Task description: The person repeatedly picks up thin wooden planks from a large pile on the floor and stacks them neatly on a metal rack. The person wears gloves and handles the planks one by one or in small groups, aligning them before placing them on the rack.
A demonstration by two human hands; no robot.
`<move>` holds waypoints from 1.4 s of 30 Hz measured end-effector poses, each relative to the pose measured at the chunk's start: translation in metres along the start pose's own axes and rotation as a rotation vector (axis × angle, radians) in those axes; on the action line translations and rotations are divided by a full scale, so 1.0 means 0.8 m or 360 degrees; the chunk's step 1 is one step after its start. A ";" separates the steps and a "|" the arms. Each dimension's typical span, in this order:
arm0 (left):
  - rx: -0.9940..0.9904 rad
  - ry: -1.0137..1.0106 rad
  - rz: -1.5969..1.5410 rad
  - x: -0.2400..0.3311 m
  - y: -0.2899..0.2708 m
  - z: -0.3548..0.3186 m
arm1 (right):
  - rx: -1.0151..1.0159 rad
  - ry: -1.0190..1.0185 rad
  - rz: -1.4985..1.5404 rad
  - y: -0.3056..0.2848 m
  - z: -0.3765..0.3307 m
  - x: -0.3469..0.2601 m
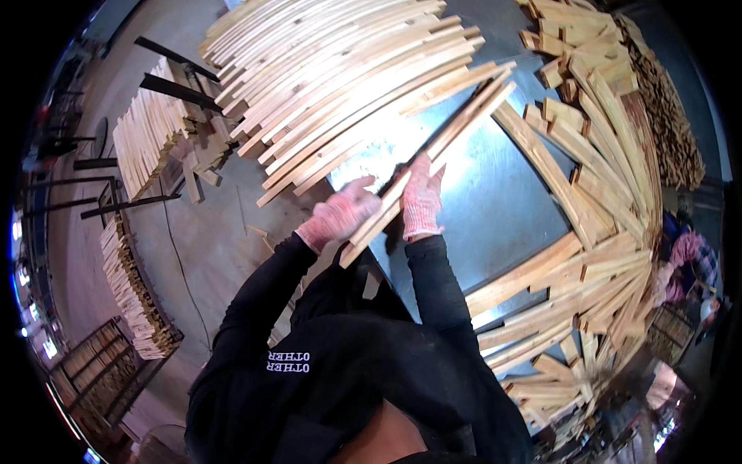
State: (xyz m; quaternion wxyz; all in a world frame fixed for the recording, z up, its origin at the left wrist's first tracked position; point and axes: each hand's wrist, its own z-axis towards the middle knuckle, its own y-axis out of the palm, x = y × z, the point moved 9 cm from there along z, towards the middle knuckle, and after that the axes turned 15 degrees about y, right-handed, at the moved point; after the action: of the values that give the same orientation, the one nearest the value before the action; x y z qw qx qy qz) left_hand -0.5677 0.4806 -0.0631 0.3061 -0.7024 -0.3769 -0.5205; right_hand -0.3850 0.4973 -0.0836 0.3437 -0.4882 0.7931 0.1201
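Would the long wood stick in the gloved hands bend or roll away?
Probably neither. The wood stick looks straight and unbent though held only near one end, so likely stiff. Its flat sides should stop it rolling. The left hand and right hand lift it easily, so it seems light.

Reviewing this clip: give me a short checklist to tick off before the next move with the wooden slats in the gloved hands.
1. Left hand closed on the wooden slats: ok.
2. Right hand on the same slats: ok, though its grip is partly hidden.
3. Gloves on both hands: ok.
4. Bare patch of the metal table beside the hands: ok.
5. Big slat pile to the left lying apart from the held ends: cannot tell.
6. How many slats are held: cannot tell.
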 end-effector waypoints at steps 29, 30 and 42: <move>-0.0421 -0.0004 -0.0953 -0.027 0.109 -0.035 | -0.1344 0.0157 0.1035 -0.144 -0.041 -0.029; -0.0448 -0.0144 -0.1231 -0.024 0.110 -0.033 | -0.1371 0.0094 0.1092 -0.162 -0.049 -0.042; -0.0369 -0.0337 -0.1085 -0.051 0.129 -0.050 | -0.0187 -0.0662 0.0077 -0.281 -0.033 -0.112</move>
State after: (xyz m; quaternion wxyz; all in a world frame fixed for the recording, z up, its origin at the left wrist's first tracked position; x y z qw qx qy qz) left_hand -0.5071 0.3842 -0.0954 -0.0070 -0.6164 -0.5574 -0.5562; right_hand -0.1781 0.4340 0.0280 0.4680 -0.4529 0.7082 0.2726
